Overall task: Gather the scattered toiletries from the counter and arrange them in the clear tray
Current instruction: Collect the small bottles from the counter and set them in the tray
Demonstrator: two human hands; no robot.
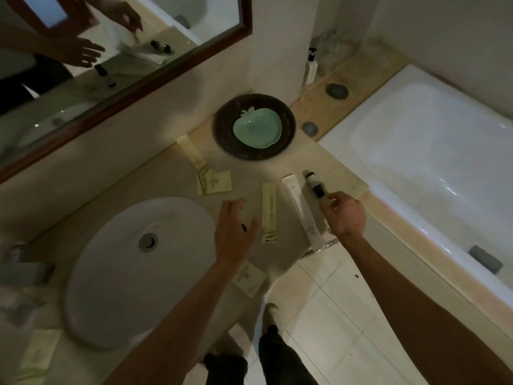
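Note:
My right hand (344,215) pinches the lower end of a small dark-capped bottle (318,190) near the counter's right edge. A second small bottle (308,175) stands just behind it. Beside them lies a long white box (298,207), and the glinting rim of the clear tray (327,242) shows below my right wrist. My left hand (236,229) hovers open over the counter, above a small dark cap (243,227). Cream packets lie scattered: a long one (269,212), another long one (194,157), a square one (214,183) and one at the front edge (249,277).
A white basin (133,273) fills the counter's left. A dark round plate (286,115) carrying a green apple-shaped dish (256,129) sits at the back. A bathtub (430,162) lies to the right, with a pump bottle (311,68) at its corner. A mirror (111,51) hangs behind.

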